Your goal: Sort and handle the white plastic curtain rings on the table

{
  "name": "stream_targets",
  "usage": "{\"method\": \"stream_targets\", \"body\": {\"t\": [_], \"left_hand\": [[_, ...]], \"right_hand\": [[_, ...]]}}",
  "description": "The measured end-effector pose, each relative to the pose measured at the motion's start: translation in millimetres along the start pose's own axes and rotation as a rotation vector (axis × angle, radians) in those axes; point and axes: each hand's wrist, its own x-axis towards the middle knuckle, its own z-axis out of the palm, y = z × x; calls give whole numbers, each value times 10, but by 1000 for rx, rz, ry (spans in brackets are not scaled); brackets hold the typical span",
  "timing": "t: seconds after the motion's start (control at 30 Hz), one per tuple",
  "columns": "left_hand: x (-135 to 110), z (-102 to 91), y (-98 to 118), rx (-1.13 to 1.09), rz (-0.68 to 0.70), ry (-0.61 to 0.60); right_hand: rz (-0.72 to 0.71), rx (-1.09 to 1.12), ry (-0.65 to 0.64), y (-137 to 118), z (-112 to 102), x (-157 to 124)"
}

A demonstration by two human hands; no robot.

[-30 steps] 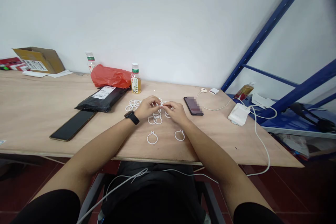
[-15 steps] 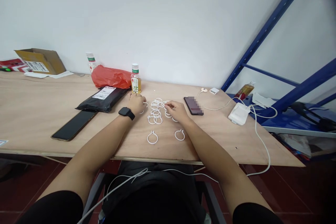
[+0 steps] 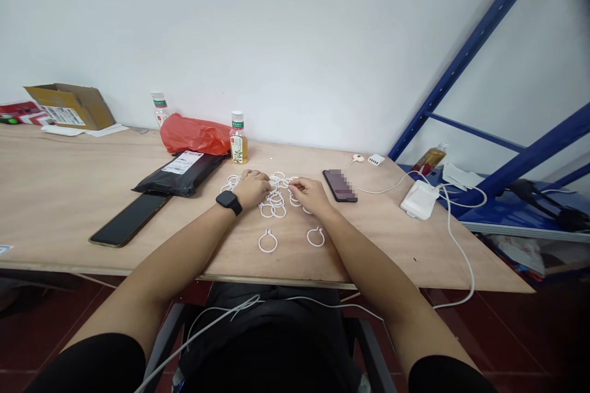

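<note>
A cluster of thin white rings [image 3: 275, 199], each with a small tab, lies in the middle of the wooden table. My left hand [image 3: 253, 188], a black watch on its wrist, reaches over the cluster's left side. Its fingers are curled together with the tips at the rings; what they pinch is hidden. Opposite it, my right hand [image 3: 310, 193] pinches a white ring at the cluster's right edge. More white rings [image 3: 229, 183] lie left of my left hand. Nearer me, one single ring [image 3: 268, 241] and another ring [image 3: 316, 237] lie apart.
On the left lie a dark phone [image 3: 131, 219], a black parcel [image 3: 179, 175] and a red plastic bag [image 3: 196, 134], with a bottle [image 3: 238, 138] beside them. Another phone [image 3: 340, 186], a white adapter [image 3: 420, 199] and cables are on the right. A cardboard box [image 3: 74, 105] stands far left.
My left hand has moved right, from the rings on the left to the central cluster, uncovering those left rings. My right hand has stayed almost still.
</note>
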Motion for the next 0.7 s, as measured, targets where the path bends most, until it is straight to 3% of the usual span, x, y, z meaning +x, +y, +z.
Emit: {"method": "stream_targets", "body": {"t": [0.43, 0.7], "left_hand": [[18, -166, 333, -158, 105, 63], [12, -196, 382, -169, 134, 31]], "right_hand": [[-82, -10, -86, -15, 7, -5], [-123, -16, -56, -68, -6, -18]]}}
